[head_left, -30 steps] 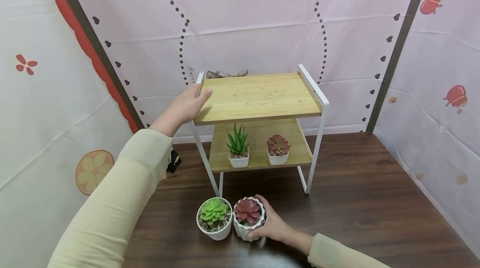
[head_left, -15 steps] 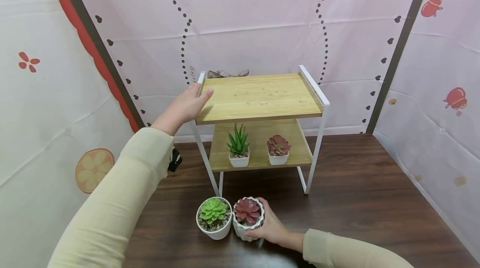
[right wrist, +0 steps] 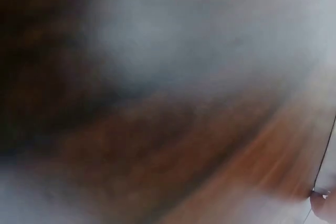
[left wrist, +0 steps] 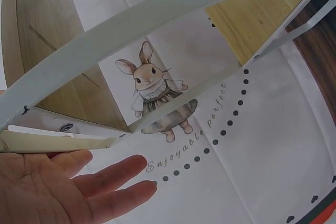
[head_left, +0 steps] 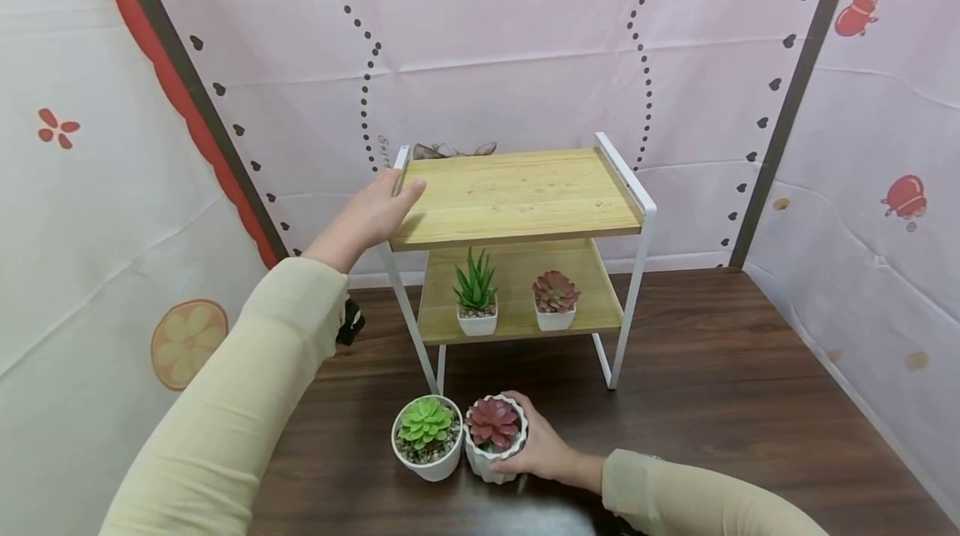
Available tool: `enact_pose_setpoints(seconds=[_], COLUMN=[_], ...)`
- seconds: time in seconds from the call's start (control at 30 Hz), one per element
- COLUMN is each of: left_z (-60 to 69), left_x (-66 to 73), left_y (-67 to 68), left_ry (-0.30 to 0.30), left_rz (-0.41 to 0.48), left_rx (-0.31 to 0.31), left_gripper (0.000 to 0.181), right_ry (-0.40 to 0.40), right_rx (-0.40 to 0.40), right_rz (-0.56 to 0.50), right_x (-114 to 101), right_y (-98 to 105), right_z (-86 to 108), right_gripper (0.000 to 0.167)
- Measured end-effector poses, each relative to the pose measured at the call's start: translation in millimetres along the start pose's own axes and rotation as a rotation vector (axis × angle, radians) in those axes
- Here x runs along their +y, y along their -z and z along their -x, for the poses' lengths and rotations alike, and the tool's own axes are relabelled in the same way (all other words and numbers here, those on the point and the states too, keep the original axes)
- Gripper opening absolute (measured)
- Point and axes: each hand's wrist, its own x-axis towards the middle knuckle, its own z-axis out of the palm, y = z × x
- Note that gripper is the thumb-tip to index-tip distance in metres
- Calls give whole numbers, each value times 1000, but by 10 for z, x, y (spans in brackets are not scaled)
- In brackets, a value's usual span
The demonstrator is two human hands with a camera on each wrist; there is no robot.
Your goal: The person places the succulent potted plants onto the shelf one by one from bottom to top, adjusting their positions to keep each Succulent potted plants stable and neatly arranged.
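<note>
In the head view my left hand [head_left: 371, 215] rests at the left side rail of a two-tier wooden shelf [head_left: 525, 194] with a white metal frame. Its thumb lies by the top board. The left wrist view shows the fingers of that left hand [left wrist: 68, 190] stretched out beside the rail. Down on the table, my right hand [head_left: 543, 444] grips a dark red potted succulent [head_left: 492, 423] in a ribbed white pot, thumb in front and fingers behind. Close on its left stands a light green potted succulent [head_left: 426, 423] in a smooth white pot. The right wrist view is mostly blurred.
On the lower board [head_left: 517, 269] sit a spiky green plant [head_left: 476, 290] and a pinkish-red succulent [head_left: 556, 294], both in square white pots. The dark wooden table [head_left: 712, 369] meets printed cloth walls [head_left: 510, 44] at the back and sides.
The right forearm has shifted slightly to the left, with the hand still around the red succulent's pot. The left hand, shelf and other plants look unmoved.
</note>
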Motion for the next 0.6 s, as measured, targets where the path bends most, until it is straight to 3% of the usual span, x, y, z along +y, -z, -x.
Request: enact_pose_setpoints(seconds=[0.33,0.6], left_z=[-4,-19], left_x=[-19,-26], left_y=[14,-5], left_ry=[2,7], left_rz=[6,20], left_rx=[14,7], left_gripper=[79,78], right_ry=[-55,3], right_rx=[37,46], right_rz=[57,5], right_x=[-83,-145], right_y=[-5,36], right_z=[-10,49], right_gripper=[91,86])
